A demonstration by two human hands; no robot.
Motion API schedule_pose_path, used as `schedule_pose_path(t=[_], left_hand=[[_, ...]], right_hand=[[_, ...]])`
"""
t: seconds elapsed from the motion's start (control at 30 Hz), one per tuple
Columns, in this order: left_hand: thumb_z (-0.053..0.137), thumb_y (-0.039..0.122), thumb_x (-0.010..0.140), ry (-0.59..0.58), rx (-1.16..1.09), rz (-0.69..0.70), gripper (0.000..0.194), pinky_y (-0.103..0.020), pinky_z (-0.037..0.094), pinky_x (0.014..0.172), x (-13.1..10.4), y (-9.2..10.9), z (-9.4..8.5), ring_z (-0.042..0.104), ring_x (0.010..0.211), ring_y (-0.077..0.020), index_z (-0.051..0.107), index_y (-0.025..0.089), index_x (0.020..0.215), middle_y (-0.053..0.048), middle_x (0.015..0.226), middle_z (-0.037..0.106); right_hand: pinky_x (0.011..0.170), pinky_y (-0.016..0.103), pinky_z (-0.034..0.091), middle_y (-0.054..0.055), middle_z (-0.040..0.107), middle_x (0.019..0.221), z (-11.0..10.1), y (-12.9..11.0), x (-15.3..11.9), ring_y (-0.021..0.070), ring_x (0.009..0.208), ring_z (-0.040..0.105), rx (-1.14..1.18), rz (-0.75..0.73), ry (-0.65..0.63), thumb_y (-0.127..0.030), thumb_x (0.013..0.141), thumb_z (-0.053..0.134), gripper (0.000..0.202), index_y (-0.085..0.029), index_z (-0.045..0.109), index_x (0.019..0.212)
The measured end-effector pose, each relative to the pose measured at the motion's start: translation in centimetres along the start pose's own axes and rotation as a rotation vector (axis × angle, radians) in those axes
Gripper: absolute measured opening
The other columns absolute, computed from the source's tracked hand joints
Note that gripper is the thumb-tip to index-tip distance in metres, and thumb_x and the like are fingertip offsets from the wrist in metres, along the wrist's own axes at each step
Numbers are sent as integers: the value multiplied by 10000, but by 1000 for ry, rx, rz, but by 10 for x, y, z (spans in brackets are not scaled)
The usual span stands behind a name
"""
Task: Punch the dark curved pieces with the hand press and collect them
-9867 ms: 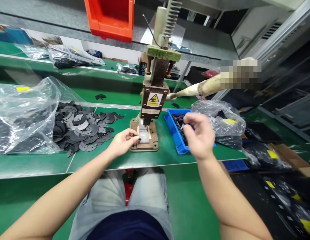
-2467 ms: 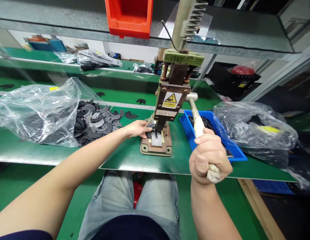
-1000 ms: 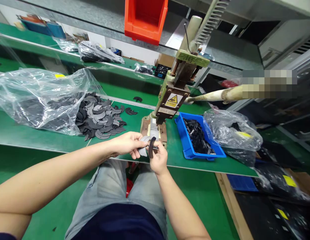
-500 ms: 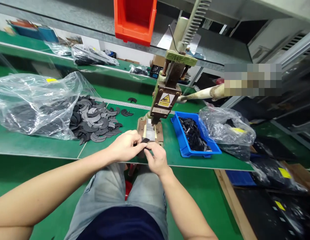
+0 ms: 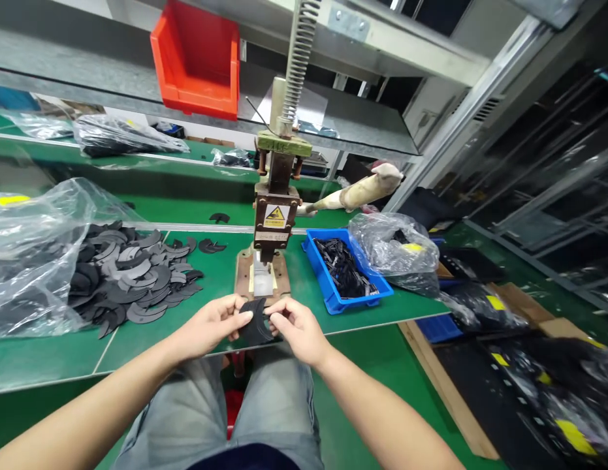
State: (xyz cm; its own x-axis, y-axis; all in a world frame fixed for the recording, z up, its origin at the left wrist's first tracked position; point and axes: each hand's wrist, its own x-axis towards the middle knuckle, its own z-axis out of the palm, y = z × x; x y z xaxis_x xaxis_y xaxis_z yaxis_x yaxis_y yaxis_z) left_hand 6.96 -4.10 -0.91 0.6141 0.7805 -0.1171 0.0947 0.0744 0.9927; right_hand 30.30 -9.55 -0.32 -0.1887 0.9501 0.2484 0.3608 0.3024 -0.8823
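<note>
A flat black crescent-shaped piece [image 5: 255, 324] is held over the front edge of the bench. My left hand [image 5: 219, 324] pinches its left side, thumb on top. At the piece's right edge my right hand [image 5: 298, 328] is closed, thumb and finger pinching there; whether a smaller part is also between those fingertips, I cannot tell. Just beyond both hands stands a hand press [image 5: 277, 215] with a warning label, its ram above a pale metal block [image 5: 263, 279] on a brown base [image 5: 243, 273].
Left lies a heap of dark curved pieces [image 5: 132, 271] spilling from a clear bag [image 5: 34, 261]. To the right, a blue tray [image 5: 336, 304] holds thin black parts beside another plastic bag [image 5: 389, 241]. The press lever [image 5: 357, 194] juts right. An orange bin [image 5: 198, 62] sits above.
The black piece has come nearer to me, away from the press base, and its curved face now shows. My hands have moved apart slightly. The camera view has turned right.
</note>
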Motion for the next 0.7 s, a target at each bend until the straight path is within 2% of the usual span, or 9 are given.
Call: schedule_pose_path(t=[0.1,0.2,0.27,0.33,0.43,0.5,0.6,0.7], left_hand=[[592,635,960,116,200,60,458,-261,438,651,2,-21,-8,511,667,-140,551,208,800,39,713,539],[540,636,982,267,414,84,471,-269,419,648,3,-47,-17,507,675,-160,567,215,773,30,702,534],[524,617,991,280,525,90,456,-281,429,657,2,-62,-21,535,683,-177,584,223,768,19,704,559],[522,585,999,246,618,109,429,-293,439,670,2,-71,-21,562,683,-190,586,233,762,9,711,589],[514,554,1005,222,699,140,409,-302,445,662,3,-76,-19,587,660,-200,572,244,745,3,698,610],[503,544,1010,229,720,151,403,-308,452,659,4,-76,-19,599,654,-206,567,248,743,-2,697,618],[492,523,1022,226,725,163,388,-311,456,662,5,-77,-20,607,660,-208,561,250,754,-7,707,622],[494,509,1026,223,712,163,377,-306,454,660,4,-79,-22,608,664,-204,553,250,759,-4,714,622]], right_hand=[[671,255,578,17,751,853,-22,4,10,123,732,696,-63,67,2,-393,986,565,230,-195,681,988],[705,269,573,22,757,852,-59,13,39,134,752,693,-197,112,65,-351,946,593,195,-185,694,930],[744,295,573,26,750,841,-92,20,72,146,760,682,-321,128,147,-335,930,606,179,-185,701,913],[844,345,576,47,741,878,-129,25,113,164,823,677,-465,128,258,-325,934,617,171,-178,705,923],[990,421,566,83,725,1081,-182,33,182,192,1031,678,-645,115,377,-374,955,653,238,-155,694,1037],[990,432,584,77,700,1183,-208,39,221,190,1082,676,-725,108,408,-436,963,659,341,-150,670,1149],[1011,393,581,85,664,1277,-229,51,252,151,1077,679,-808,82,437,-444,1019,569,394,-138,636,1259],[1015,400,583,90,656,1304,-235,66,248,162,1105,679,-862,-29,469,-424,1024,566,382,-148,628,1281]])
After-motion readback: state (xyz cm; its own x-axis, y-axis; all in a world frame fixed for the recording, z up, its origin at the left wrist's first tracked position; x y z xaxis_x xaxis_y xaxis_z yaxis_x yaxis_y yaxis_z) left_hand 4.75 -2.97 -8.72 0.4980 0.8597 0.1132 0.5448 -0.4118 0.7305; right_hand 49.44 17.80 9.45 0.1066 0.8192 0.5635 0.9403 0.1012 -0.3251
